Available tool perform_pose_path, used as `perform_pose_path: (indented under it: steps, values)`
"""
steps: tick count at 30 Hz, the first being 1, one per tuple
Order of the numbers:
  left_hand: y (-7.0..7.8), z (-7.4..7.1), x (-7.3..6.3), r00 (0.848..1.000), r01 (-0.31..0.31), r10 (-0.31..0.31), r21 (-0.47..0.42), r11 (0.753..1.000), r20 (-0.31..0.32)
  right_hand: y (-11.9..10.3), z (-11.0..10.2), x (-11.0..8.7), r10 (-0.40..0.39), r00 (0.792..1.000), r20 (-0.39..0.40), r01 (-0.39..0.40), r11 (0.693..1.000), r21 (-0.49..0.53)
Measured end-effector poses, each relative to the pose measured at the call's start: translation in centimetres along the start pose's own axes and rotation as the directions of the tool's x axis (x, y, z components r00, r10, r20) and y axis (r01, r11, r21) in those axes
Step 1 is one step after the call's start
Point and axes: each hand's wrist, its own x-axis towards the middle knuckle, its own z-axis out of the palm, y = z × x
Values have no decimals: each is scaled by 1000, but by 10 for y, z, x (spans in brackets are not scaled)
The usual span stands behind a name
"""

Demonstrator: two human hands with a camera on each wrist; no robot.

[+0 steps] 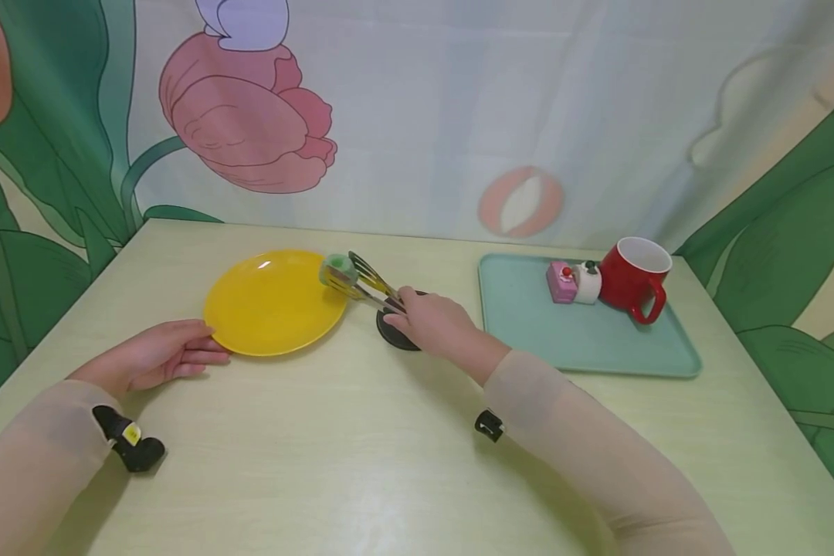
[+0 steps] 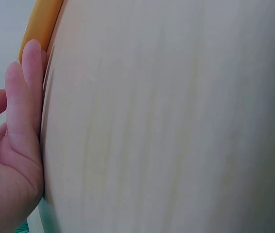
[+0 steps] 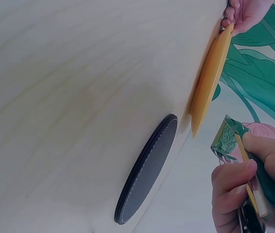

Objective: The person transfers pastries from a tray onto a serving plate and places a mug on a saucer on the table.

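My right hand [image 1: 434, 320] grips a pair of metal tongs [image 1: 384, 303]. At their tips is a small green piece [image 1: 338, 266], perhaps a toy cake, over the right rim of the yellow plate [image 1: 271, 309]. In the right wrist view the green piece [image 3: 225, 144] stands apart from the plate [image 3: 210, 80]. My left hand [image 1: 170, 351] pinches the plate's left rim, the thumb at the edge and the other fingers stretched along and under it. In the left wrist view my left hand [image 2: 18, 145] partly covers the orange-looking rim [image 2: 42, 26].
Below my right hand lies a round black coaster [image 1: 394, 333], stitched along its edge [image 3: 149, 170]. A light green tray [image 1: 528, 332] on the right holds a pink toy cake [image 1: 561, 284], a white one [image 1: 588, 286] and a red mug [image 1: 625, 274]. A printed curtain [image 1: 417, 116] hangs behind the table.
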Motion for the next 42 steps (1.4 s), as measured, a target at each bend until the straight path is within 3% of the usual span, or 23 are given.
perform_pose_path:
  steps: [30, 42]
  values:
    - [-1, -2, 0, 999, -34, 35, -7, 999, 42, -18, 1, 12, -43, 999, 3, 43, 998, -35]
    - [1, -1, 0, 1000, -16, 16, 2, 1000, 24, -25, 4, 20, -23, 999, 34, 24, 999, -28]
